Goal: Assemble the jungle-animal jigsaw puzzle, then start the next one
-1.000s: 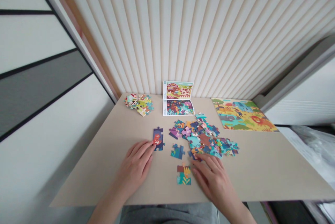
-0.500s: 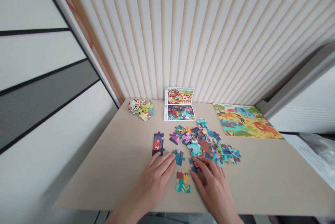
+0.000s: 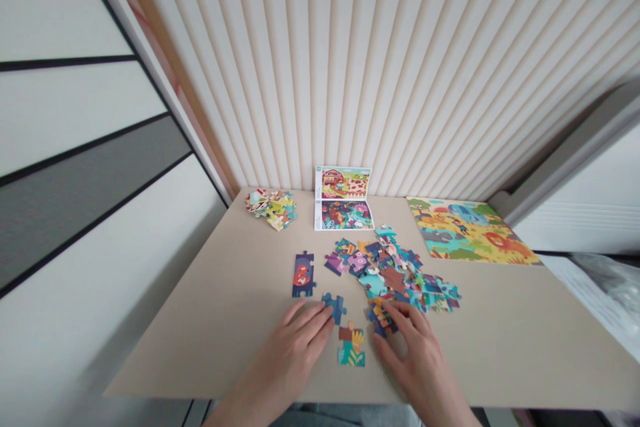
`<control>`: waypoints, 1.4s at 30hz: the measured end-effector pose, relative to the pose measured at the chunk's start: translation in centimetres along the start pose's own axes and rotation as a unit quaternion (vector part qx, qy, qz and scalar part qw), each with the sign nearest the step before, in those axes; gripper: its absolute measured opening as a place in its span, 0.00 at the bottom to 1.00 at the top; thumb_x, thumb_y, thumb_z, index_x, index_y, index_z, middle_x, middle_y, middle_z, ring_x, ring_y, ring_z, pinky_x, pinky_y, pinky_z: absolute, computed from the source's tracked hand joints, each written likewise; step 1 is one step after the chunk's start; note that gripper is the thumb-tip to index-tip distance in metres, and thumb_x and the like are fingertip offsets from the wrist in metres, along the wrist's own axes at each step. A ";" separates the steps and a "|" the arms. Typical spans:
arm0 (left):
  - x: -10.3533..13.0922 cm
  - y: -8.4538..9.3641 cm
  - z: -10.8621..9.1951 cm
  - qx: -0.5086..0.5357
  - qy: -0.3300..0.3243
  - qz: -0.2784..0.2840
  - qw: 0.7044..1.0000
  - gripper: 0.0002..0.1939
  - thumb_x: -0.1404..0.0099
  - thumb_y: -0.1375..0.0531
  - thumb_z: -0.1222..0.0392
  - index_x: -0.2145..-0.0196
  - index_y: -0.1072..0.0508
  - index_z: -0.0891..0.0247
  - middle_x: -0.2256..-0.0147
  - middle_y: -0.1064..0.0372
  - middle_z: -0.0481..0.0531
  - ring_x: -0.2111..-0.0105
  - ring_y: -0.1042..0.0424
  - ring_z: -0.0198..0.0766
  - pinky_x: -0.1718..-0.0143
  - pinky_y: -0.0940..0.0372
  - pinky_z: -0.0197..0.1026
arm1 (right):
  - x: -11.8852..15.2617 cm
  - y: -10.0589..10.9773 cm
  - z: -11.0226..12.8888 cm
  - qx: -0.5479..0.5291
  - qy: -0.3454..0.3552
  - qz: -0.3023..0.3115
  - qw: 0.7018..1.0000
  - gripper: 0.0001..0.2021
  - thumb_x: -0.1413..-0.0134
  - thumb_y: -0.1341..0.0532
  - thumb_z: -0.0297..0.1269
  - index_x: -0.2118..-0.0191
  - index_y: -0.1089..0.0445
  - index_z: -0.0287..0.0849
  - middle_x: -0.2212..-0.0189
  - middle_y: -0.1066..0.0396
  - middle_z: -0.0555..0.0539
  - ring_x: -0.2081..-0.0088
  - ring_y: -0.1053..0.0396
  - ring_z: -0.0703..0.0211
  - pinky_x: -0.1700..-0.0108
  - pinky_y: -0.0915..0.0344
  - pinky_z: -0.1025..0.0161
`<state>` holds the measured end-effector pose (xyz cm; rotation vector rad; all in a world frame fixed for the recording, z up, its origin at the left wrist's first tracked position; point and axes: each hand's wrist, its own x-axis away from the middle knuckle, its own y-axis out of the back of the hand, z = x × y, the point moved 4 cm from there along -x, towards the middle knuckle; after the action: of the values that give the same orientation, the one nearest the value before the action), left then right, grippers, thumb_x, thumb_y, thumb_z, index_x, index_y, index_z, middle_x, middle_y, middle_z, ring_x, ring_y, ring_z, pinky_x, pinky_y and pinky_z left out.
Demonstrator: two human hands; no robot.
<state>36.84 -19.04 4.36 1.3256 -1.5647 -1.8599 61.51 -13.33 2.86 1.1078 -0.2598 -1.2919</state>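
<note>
My left hand (image 3: 300,342) lies palm down on the table, fingers stretched out, with its fingertips touching a plain blue puzzle piece (image 3: 337,308). Thumb and fingers of my right hand (image 3: 414,346) are bent around a dark blue puzzle piece with orange and red parts (image 3: 381,318); the fingers partly cover it. Between the hands lies a teal and brown section with a yellow plant (image 3: 352,346). Just beyond my left fingers is a joined dark blue strip with a red creature (image 3: 303,274).
A heap of loose puzzle pieces (image 3: 393,274) spreads beyond my right hand. Farther back stands a folded picture card (image 3: 344,215). Another pile of pieces (image 3: 273,207) is at the back left, and a completed animal puzzle (image 3: 475,230) at the back right against the white wall panels.
The plain blue piece has shifted slightly left and toward me, turning under my left fingertips. My right hand has drawn the dark blue and orange piece a little toward me from the heap.
</note>
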 end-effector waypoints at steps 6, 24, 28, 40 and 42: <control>1.1 1.2 -0.4 0.006 0.020 0.010 1.000 0.18 0.22 0.48 0.66 0.41 0.24 0.61 0.42 0.24 0.54 0.41 0.27 0.44 0.37 0.33 0.53 | -1.4 -0.1 3.3 -0.046 0.019 0.009 0.999 0.16 0.33 0.36 0.39 0.42 0.27 0.49 0.48 0.28 0.40 0.49 0.25 0.48 0.49 0.22 0.53; 5.6 2.8 2.1 -0.047 -0.013 0.047 0.998 0.27 0.32 0.46 0.73 0.38 0.27 0.62 0.38 0.27 0.54 0.39 0.30 0.44 0.38 0.32 0.46 | -4.7 -4.8 5.7 0.058 0.056 0.045 0.996 0.11 0.32 0.41 0.28 0.50 0.25 0.47 0.55 0.27 0.42 0.56 0.24 0.49 0.53 0.23 0.52; 6.3 2.7 2.2 -0.007 0.018 0.059 0.998 0.29 0.30 0.46 0.73 0.33 0.31 0.60 0.36 0.31 0.53 0.37 0.33 0.44 0.34 0.34 0.46 | -5.0 -4.7 6.0 0.045 0.052 0.038 0.997 0.11 0.30 0.41 0.30 0.49 0.25 0.46 0.55 0.26 0.42 0.54 0.24 0.49 0.52 0.24 0.52; 6.6 2.4 3.6 0.009 0.218 0.004 0.976 0.23 0.26 0.40 0.58 0.36 0.31 0.59 0.43 0.27 0.58 0.43 0.28 0.49 0.42 0.32 0.52 | -0.2 0.3 -0.4 -0.068 0.043 -0.024 0.996 0.09 0.30 0.39 0.31 0.48 0.27 0.48 0.54 0.23 0.44 0.52 0.25 0.51 0.49 0.28 0.54; 6.0 2.4 3.5 -0.002 0.182 0.046 0.982 0.28 0.25 0.41 0.59 0.30 0.36 0.57 0.37 0.30 0.56 0.39 0.31 0.48 0.38 0.34 0.53 | 0.0 0.2 -0.6 -0.081 0.028 -0.021 0.996 0.09 0.30 0.39 0.31 0.49 0.27 0.48 0.55 0.23 0.44 0.53 0.25 0.51 0.51 0.28 0.55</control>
<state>30.33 -22.50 3.85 1.4669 -1.4027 -1.4638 62.06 -13.04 2.67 1.0144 -0.0874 -1.2937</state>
